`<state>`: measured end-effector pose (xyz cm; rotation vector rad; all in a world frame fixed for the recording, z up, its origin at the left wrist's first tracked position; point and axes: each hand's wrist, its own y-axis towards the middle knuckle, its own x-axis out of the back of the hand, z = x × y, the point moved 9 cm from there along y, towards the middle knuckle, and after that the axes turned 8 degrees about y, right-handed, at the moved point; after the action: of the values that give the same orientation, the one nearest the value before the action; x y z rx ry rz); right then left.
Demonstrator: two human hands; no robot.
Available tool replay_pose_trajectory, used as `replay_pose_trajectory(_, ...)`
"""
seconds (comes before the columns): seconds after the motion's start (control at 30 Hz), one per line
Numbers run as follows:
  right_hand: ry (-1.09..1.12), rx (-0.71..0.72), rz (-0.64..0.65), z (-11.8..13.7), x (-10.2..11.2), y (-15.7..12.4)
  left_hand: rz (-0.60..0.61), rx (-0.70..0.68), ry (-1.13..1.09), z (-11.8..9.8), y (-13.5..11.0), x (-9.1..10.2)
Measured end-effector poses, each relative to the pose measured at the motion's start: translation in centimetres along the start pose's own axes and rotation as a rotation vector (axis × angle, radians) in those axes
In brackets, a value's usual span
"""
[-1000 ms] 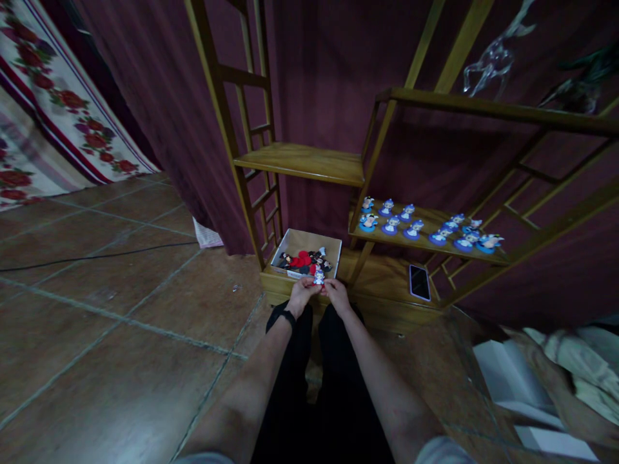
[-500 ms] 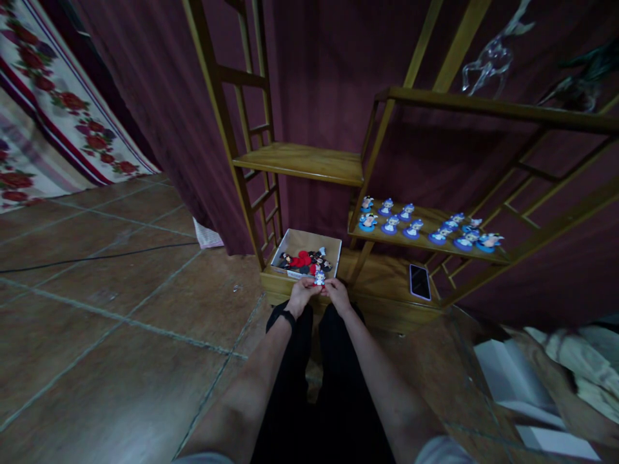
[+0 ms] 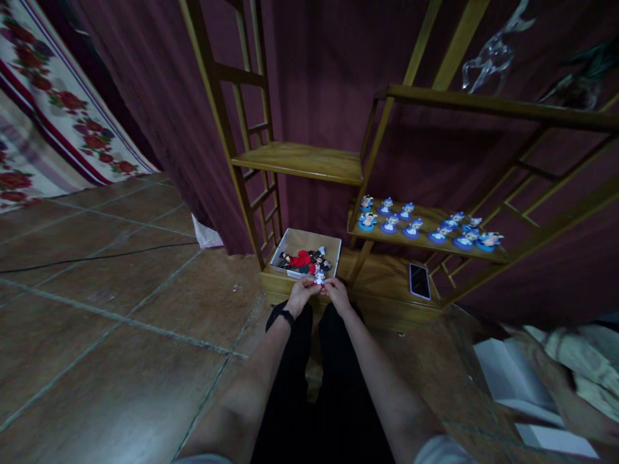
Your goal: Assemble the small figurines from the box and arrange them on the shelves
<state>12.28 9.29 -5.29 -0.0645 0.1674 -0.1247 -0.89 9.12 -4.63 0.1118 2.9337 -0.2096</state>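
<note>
A small white and purple-blue figurine [image 3: 320, 277] is held at its base between my two hands, just in front of a shallow cardboard box. My left hand [image 3: 302, 292] is closed on its left side, and my right hand [image 3: 336, 293] pinches it from the right. Something red shows at its base. Inside the box [image 3: 289, 241] lie several red, black and white figurines [image 3: 305, 259] in a jumble. To the right, several blue-and-white figurines [image 3: 391, 223] stand upright in rows on a wooden shelf [image 3: 401, 242].
A phone [image 3: 420, 281] lies on the lower wooden board. A higher wooden shelf [image 3: 300, 160] juts out above the box. At upper right stands a clear glass animal figure [image 3: 491, 61]. White boxes [image 3: 517, 380] and a person's arm [image 3: 563, 393] are at lower right. A black cable [image 3: 97, 258] crosses the tiled floor.
Almost nothing differs. Both hands stay in place on the figurine, and the view has shifted very slightly.
</note>
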Motion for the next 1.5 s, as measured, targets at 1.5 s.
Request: replay_pose_trajectory(1.5, 0.031, -0.042, -0.018, 0.09, 0.03, -0.04, -0.017, -0.005, 0.051, -0.38, -0.26, 0.03)
